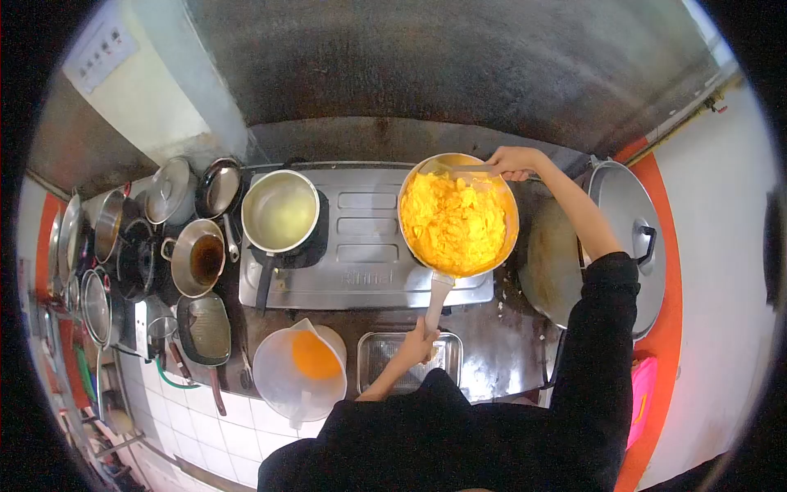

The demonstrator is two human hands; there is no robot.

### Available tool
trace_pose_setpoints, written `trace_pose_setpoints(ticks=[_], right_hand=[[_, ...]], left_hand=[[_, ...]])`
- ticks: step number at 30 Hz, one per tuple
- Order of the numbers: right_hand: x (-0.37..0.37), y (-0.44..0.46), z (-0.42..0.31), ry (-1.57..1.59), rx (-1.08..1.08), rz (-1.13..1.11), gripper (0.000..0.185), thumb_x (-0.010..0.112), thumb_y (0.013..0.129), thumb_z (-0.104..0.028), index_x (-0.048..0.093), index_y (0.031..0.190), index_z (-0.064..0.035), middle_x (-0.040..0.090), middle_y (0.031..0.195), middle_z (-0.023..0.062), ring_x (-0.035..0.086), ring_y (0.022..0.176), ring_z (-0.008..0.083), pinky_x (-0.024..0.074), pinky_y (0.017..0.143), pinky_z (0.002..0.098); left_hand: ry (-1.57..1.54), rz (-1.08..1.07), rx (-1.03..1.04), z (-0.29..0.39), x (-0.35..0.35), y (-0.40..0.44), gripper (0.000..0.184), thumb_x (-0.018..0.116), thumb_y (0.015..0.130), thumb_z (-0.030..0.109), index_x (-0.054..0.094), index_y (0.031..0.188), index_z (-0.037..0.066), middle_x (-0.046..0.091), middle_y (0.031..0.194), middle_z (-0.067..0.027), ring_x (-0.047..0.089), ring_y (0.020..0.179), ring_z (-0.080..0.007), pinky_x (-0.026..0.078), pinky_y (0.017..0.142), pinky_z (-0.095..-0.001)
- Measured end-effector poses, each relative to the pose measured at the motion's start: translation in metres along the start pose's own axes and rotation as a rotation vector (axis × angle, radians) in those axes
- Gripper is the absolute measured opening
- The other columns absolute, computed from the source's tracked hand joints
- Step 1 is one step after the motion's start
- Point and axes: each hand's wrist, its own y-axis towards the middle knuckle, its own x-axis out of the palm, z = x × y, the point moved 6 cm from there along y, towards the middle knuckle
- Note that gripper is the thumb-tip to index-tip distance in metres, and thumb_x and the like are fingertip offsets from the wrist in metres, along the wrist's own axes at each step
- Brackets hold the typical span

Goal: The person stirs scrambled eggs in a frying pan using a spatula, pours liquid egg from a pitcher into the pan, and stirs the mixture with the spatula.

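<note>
A pan (510, 238) full of yellow-orange scrambled egg (455, 221) sits on the right side of the steel stove (369, 283). My left hand (416, 348) is wrapped round the pan's light handle (439, 299), which points toward me. At the pan's upper right rim, my right hand (515, 162) grips the handle of a spatula (471, 170), whose far end reaches into the egg at the upper left. Below the stove, a plastic jug (279, 369) holds some orange liquid. Beside it, a metal tray (367, 361) lies partly behind my left hand and forearm.
On the stove's left side stands a saucepan (281, 211) with pale yellow liquid. Farther left are a pan with brown liquid (197, 258), a square pan (205, 328) and several other pots and lids. A large lidded pot (623, 205) stands right of the stove, near the wall.
</note>
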Motion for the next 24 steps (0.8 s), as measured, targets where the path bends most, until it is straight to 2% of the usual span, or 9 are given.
trace_pose_setpoints(ticks=[5, 7, 9, 10, 11, 12, 18, 20, 24], right_hand=[[0.028, -0.023, -0.044, -0.346, -0.044, 0.000, 0.031, 0.054, 0.075, -0.015, 0.053, 0.106, -0.0145, 0.031, 0.045, -0.0021, 0.027, 0.032, 0.0067, 0.0225, 0.029, 0.0233], [0.043, -0.023, -0.049, -0.568, -0.175, 0.033, 0.027, 0.055, 0.071, -0.012, 0.053, 0.099, -0.0110, 0.045, 0.052, 0.0067, 0.045, 0.043, 0.0168, 0.0338, 0.038, 0.0312], [0.060, -0.011, -0.042, -0.725, -0.371, 0.072, 0.026, 0.055, 0.070, -0.011, 0.053, 0.096, -0.0100, 0.053, 0.061, 0.0113, 0.054, 0.054, 0.0232, 0.0391, 0.045, 0.0359], [0.074, -0.036, -0.064, -0.920, -0.407, 0.080, 0.028, 0.054, 0.068, -0.010, 0.053, 0.096, -0.0116, 0.057, 0.072, 0.0135, 0.056, 0.071, 0.0283, 0.0426, 0.056, 0.0396], [0.079, -0.044, -0.066, -0.977, -0.367, 0.136, 0.029, 0.054, 0.068, -0.011, 0.053, 0.097, -0.0142, 0.057, 0.072, 0.0120, 0.057, 0.071, 0.0275, 0.0438, 0.056, 0.0394], [0.082, -0.051, -0.066, -1.035, -0.325, 0.195, 0.030, 0.053, 0.068, -0.011, 0.054, 0.098, -0.0168, 0.058, 0.071, 0.0105, 0.058, 0.071, 0.0266, 0.0451, 0.056, 0.0392], [0.090, -0.118, -0.052, -1.279, -0.249, 0.460, 0.029, 0.045, 0.075, -0.014, 0.054, 0.101, -0.0217, 0.058, 0.069, 0.0095, 0.060, 0.064, 0.0256, 0.0488, 0.058, 0.0376], [0.096, -0.140, -0.049, -1.272, -0.283, 0.482, 0.029, 0.042, 0.076, -0.014, 0.054, 0.101, -0.0218, 0.058, 0.068, 0.0095, 0.060, 0.062, 0.0260, 0.0489, 0.056, 0.0387], [0.108, -0.169, -0.027, -1.220, -0.097, 0.527, 0.028, 0.042, 0.076, -0.012, 0.054, 0.100, -0.0191, 0.058, 0.067, 0.0108, 0.060, 0.063, 0.0261, 0.0490, 0.052, 0.0381]], left_hand=[[0.149, 0.102, 0.068, -0.024, 0.005, 0.009, 0.035, 0.050, 0.080, 0.027, 0.031, 0.096, 0.002, 0.054, 0.065, -0.0241, 0.056, 0.059, -0.0375, 0.042, 0.051, -0.0438], [0.141, 0.139, 0.051, -0.013, 0.001, 0.004, 0.034, 0.050, 0.080, 0.027, 0.032, 0.097, 0.002, 0.054, 0.068, -0.0261, 0.055, 0.066, -0.0412, 0.041, 0.056, -0.0460], [0.042, 0.090, 0.035, -0.012, 0.001, 0.001, 0.035, 0.050, 0.080, 0.028, 0.033, 0.097, 0.002, 0.054, 0.065, -0.0233, 0.057, 0.058, -0.0347, 0.042, 0.050, -0.0421], [0.020, 0.056, -0.037, -0.001, -0.002, -0.004, 0.035, 0.050, 0.080, 0.028, 0.033, 0.097, 0.002, 0.054, 0.064, -0.0225, 0.057, 0.056, -0.0330, 0.042, 0.049, -0.0408], [-0.002, 0.020, -0.109, 0.001, -0.001, -0.009, 0.035, 0.050, 0.080, 0.028, 0.034, 0.097, 0.002, 0.054, 0.063, -0.0217, 0.057, 0.053, -0.0313, 0.042, 0.047, -0.0395], [0.047, 0.108, 0.073, -0.004, -0.002, -0.004, 0.034, 0.050, 0.080, 0.029, 0.034, 0.096, 0.003, 0.053, 0.060, -0.0196, 0.054, 0.045, -0.0269, 0.041, 0.042, -0.0361], [0.061, 0.179, 0.188, -0.016, 0.002, 0.002, 0.032, 0.051, 0.080, 0.028, 0.034, 0.089, 0.003, 0.052, 0.057, -0.0192, 0.055, 0.045, -0.0288, 0.041, 0.040, -0.0371], [0.049, 0.153, 0.131, -0.018, 0.002, 0.005, 0.031, 0.052, 0.079, 0.027, 0.033, 0.087, 0.003, 0.052, 0.057, -0.0196, 0.055, 0.046, -0.0297, 0.041, 0.039, -0.0376], [-0.006, 0.135, 0.086, -0.011, 0.001, -0.001, 0.031, 0.053, 0.079, 0.025, 0.033, 0.086, 0.003, 0.051, 0.056, -0.0201, 0.055, 0.044, -0.0307, 0.041, 0.038, -0.0387]])
